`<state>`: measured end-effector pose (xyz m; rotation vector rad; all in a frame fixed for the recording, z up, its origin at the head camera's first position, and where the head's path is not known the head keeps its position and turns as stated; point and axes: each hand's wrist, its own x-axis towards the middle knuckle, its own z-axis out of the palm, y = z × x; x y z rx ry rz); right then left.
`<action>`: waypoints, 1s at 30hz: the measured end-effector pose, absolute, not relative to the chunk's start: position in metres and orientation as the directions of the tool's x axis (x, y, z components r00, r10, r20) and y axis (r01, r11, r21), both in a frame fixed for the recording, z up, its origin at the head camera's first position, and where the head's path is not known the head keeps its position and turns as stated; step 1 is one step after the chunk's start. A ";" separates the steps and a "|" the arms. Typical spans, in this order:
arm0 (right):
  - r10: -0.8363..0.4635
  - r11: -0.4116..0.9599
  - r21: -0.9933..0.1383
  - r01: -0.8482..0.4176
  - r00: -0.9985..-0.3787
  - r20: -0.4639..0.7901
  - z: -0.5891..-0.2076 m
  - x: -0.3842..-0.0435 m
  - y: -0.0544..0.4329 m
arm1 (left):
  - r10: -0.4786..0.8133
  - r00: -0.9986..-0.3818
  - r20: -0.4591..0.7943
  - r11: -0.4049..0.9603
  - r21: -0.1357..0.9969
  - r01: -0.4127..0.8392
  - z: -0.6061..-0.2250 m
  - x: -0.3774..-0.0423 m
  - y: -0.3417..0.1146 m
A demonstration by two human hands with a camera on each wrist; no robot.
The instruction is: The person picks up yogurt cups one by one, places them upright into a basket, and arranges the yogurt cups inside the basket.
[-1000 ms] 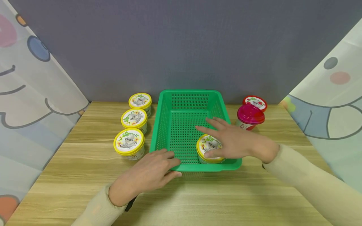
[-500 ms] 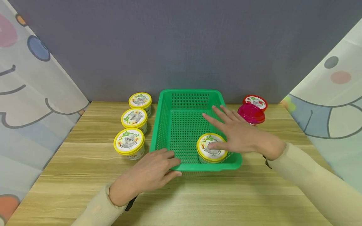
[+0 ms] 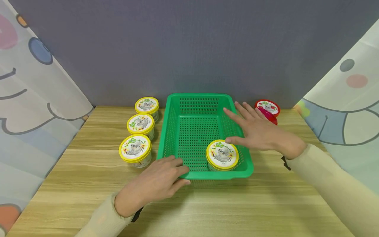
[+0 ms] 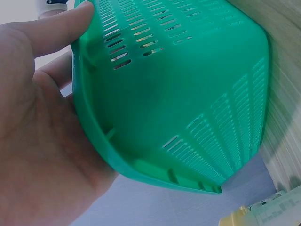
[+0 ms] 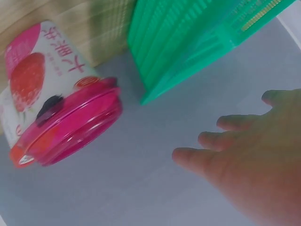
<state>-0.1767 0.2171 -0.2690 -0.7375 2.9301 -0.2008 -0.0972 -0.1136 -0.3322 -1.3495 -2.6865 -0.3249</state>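
A green plastic basket (image 3: 207,176) stands on the table, and my left hand (image 3: 158,179) holds its near rim at the left corner. In the left wrist view the thumb lies on the rim's outer side, with fingers partly hidden behind it. Inside the basket's near right corner sits a round tub with a yellow lid (image 3: 222,155). My right hand (image 3: 257,131) hovers over the basket's right rim, fingers spread and holding nothing. It partly covers a pink-lidded cup (image 3: 268,116), which the right wrist view shows with strawberry print (image 5: 61,94).
Left of the basket, yellow-lidded tubs stand in a row: a near one (image 3: 135,148), a middle one (image 3: 140,123) and a far one (image 3: 146,104). A red-lidded tub (image 3: 267,107) is at the back right. A grey partition (image 3: 201,49) rises behind the wooden table (image 3: 207,210).
My right hand has moved right and away from the yellow-lidded tub, spreading its fingers and uncovering the lid. It now hides more of the pink-lidded cup. My left hand has stayed put.
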 end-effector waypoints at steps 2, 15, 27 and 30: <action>-0.462 0.880 -0.168 -0.444 -0.883 -0.082 -0.268 -0.179 0.221 | 0.778 -0.596 0.198 0.581 0.136 0.803 -0.332 -0.097 -0.113; -0.391 0.910 -0.181 -0.373 -0.918 -0.070 -0.268 -0.193 0.245 | 0.773 -0.606 0.187 0.588 0.147 0.795 -0.330 -0.096 -0.113; -0.331 0.933 -0.174 -0.314 -0.940 -0.082 -0.271 -0.208 0.261 | 0.770 -0.609 0.192 0.591 0.148 0.793 -0.331 -0.095 -0.112; -0.312 0.939 -0.182 -0.291 -0.945 -0.098 -0.273 -0.213 0.267 | 0.770 -0.607 0.195 0.589 0.149 0.794 -0.331 -0.095 -0.112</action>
